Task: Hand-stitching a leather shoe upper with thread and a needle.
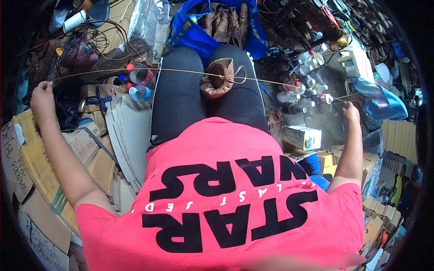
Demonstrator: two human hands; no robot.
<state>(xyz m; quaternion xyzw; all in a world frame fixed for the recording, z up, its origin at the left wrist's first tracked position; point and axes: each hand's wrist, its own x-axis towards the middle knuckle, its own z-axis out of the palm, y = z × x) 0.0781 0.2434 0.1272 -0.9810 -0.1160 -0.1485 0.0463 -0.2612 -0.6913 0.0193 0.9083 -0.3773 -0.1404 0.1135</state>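
Observation:
A brown leather shoe piece (216, 89), curved and open in the middle, rests upright between my thighs on my black trousers (176, 99). A tan thread (181, 71) passes through it and runs out to both sides, with a small loop at its right edge. Far out on the left, my left hand (43, 95) is closed in a pinch on one end of the thread. On the right side my right hand (350, 110) pinches the other end, its arm stretched out. Both thread lengths look nearly straight. Whether a needle is in either hand cannot be made out.
A blue bag (192, 38) holding brown shoes (221, 25) stands beyond my knees. Several plastic bottles (289, 96) crowd the right, with more by my left thigh. Cardboard boxes (38, 153) fill the left. A white box (302, 137) sits by my right hip.

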